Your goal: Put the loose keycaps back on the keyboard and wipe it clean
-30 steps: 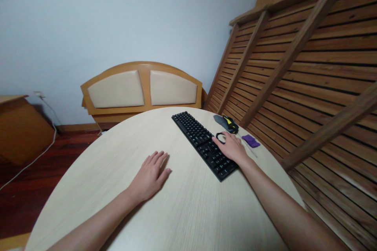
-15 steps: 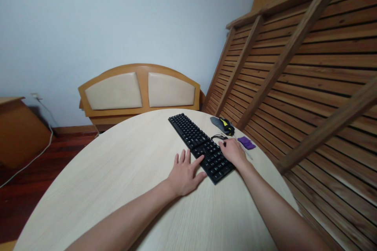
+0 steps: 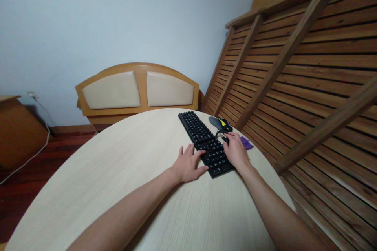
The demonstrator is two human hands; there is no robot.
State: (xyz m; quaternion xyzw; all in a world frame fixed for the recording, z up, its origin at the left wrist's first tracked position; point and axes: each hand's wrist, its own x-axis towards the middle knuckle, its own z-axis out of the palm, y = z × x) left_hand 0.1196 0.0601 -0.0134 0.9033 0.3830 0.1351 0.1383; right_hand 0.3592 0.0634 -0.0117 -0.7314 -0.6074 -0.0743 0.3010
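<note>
A black computer keyboard point(image 3: 194, 126) lies slantwise on a round pale wooden table point(image 3: 123, 172). At its left edge, my left hand point(image 3: 187, 166) is spread out, with the thumb and index finger touching the keyboard's side and the other fingers over the tabletop. My right hand point(image 3: 236, 151) rests against the opposite edge near the number keys. Its thumb and index finger are apart, with part of a black cable point(image 3: 220, 132) showing between them; the other fingers are partly hidden. Whether any finger grips the cable is not clear.
Beyond the right hand lie a grey item point(image 3: 215, 122) with a black-and-yellow bundle point(image 3: 225, 124) and a purple cloth-like piece point(image 3: 246, 143). A slatted wooden frame point(image 3: 297, 74) leans along the right. Behind the table stands a padded headboard point(image 3: 170, 89).
The keyboard has turned slightly, its far end shifting right and its near end moving a little away from me. Both hands have moved forward with it. The right hand now covers part of the purple piece.
</note>
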